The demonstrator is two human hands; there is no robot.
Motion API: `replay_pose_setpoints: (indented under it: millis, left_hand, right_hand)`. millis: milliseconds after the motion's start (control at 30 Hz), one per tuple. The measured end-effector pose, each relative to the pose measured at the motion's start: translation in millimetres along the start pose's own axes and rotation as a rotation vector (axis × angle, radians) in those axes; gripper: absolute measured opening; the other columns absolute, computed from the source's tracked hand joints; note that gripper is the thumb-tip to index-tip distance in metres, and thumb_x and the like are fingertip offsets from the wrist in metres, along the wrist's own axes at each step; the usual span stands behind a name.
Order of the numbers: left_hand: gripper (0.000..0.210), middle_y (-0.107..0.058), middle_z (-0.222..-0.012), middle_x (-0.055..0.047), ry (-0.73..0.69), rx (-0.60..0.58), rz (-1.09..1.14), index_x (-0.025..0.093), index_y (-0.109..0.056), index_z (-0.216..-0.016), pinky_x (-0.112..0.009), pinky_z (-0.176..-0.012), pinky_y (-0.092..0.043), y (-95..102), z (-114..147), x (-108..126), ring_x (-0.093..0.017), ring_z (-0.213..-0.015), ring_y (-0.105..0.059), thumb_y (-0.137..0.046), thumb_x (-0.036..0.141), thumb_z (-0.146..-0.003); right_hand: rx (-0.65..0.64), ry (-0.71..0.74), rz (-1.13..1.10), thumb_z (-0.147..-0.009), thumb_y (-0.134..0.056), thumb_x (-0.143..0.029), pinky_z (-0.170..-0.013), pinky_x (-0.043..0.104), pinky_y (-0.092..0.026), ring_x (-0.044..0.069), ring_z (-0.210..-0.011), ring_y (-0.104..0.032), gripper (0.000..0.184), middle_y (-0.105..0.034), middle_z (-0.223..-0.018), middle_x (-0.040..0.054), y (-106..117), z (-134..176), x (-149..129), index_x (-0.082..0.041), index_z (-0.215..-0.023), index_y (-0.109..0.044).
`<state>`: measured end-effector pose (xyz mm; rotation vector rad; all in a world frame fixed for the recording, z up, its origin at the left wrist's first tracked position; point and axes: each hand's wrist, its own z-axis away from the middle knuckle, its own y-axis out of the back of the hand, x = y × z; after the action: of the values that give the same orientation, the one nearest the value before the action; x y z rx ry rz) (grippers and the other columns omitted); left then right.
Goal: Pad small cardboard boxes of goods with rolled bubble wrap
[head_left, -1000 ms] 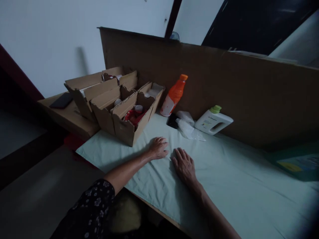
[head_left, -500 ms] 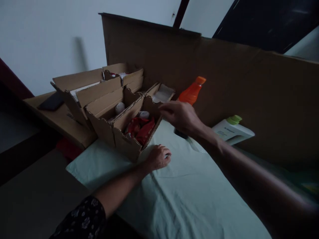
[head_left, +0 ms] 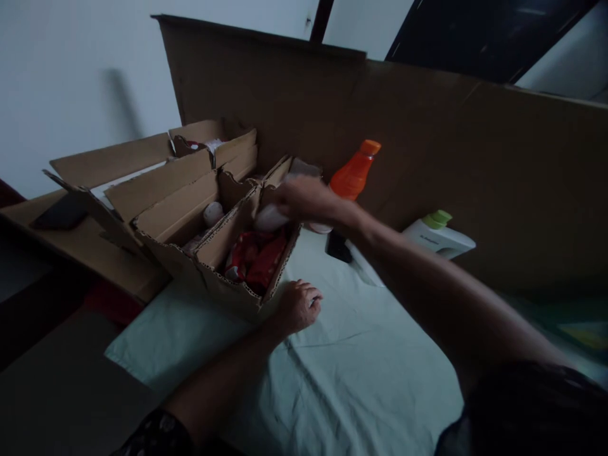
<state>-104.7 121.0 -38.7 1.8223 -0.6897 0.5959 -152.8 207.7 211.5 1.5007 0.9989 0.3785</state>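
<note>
My right hand point(head_left: 306, 197) reaches over the far end of the front compartment of a cardboard box point(head_left: 228, 288). Its fingers are closed on a white roll point(head_left: 270, 217), which hangs tilted from them; motion blurs the grip. Below the roll, a crumpled red cloth point(head_left: 259, 259) lies in the same compartment. My left hand point(head_left: 300, 306) rests on the pale green cloth point(head_left: 361, 361), just right of the box's near corner. Its fingers are loosely curled and apart from the thumb, with nothing in them.
Another whitish roll point(head_left: 213, 214) sits in the neighbouring compartment. Behind my right forearm stand an orange bottle point(head_left: 352, 174) and a white bottle with a green cap point(head_left: 434, 235). A black object point(head_left: 338, 246) lies near them. A tall cardboard panel point(head_left: 427, 139) closes off the back.
My right hand has moved left and down into the box's front compartment and taken hold of the white roll there. The left hand stays in place on the cloth. The view has shifted slightly.
</note>
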Motion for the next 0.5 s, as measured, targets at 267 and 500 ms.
replay_pose_setpoints:
  millis: [267, 500]
  left_hand:
    - [0.020, -0.077, -0.094, -0.007, 0.018, 0.031, 0.012, 0.019, -0.074, -0.089, -0.038, -0.095, -0.050, -5.2, 2, 0, -0.023, -0.097, -0.067, -0.058, 0.009, -0.083]
    - [0.019, -0.077, -0.092, -0.007, 0.016, 0.043, 0.012, 0.019, -0.074, -0.089, -0.038, -0.092, -0.051, -5.0, 3, 1, -0.023, -0.095, -0.067, -0.058, 0.010, -0.082]
  right_hand:
    - [0.062, -0.370, -0.066, -0.083, -0.067, -0.013, -0.057, 0.026, -0.042, 0.011, -0.056, -0.052, 0.005, -0.058, -0.063, -0.0004, 125, 52, 164, -0.015, -0.081, -0.070]
    - [-0.075, 0.003, 0.333, -0.094, -0.062, -0.026, -0.088, 0.032, -0.053, 0.023, -0.100, -0.070, 0.021, -0.077, -0.108, 0.0085, 59, -23, 134, -0.016, -0.104, -0.077]
